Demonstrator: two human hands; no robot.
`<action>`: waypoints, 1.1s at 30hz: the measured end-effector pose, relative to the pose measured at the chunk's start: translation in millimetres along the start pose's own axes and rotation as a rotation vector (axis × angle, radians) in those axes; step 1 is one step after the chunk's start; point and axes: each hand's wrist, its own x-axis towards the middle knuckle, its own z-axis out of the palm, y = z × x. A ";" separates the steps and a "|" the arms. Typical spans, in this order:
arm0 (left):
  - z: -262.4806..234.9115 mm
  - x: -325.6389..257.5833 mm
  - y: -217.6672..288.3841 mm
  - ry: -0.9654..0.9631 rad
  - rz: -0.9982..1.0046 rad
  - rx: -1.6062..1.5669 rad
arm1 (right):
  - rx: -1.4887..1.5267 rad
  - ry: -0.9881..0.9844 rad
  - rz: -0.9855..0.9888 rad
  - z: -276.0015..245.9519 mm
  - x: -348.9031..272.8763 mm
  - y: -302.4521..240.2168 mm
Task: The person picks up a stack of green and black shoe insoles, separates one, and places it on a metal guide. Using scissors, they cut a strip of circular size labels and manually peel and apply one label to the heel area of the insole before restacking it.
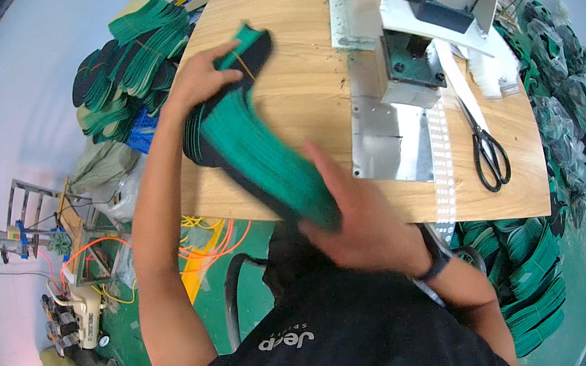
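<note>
The pale wooden bench [309, 83] fills the upper middle of the view, and at its far right stands a grey metal machine with a shiny steel base plate [397, 71]. Heaps of the same green pieces lie on the floor to the upper left [134, 63] and lower right [535, 276].

Across the bench's near-left edge runs the long banded stack of green-and-black flat insole-shaped pieces [257, 143] — it slants from the far left down toward the person's chest, half over the bench and half off it, tilted rather than lying flat. A thin yellow band crosses its far end.

The left hand [207, 75] is clamped over that far end, fingers curled round the top of the stack. The right hand [358, 219] cups the near end from below and beside, palm pressed to the stack, a dark watch at its wrist. So each hand grips one end, with the stack spanning between them.

By my judgement the bundle is being carried or squared up; setting it down flat calls for both ends to drop together, or the pieces may fan out.

Black-handled scissors [487, 148] lie at the right — well apart from both hands.
</note>
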 end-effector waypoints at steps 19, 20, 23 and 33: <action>84.6 -94.7 102.9 0.193 0.479 -1.448 | 0.060 0.349 -0.178 -28.1 -47.8 -7.5; 84.0 -123.1 119.0 0.216 0.546 -1.596 | 0.130 0.364 -0.286 -19.8 -42.1 2.9; 65.4 -152.3 129.9 0.325 -0.008 -1.044 | 0.163 0.385 -0.237 3.7 -24.1 15.8; 19.2 -122.9 151.7 -0.412 0.357 0.316 | -0.689 -0.054 -0.255 -45.8 9.4 21.6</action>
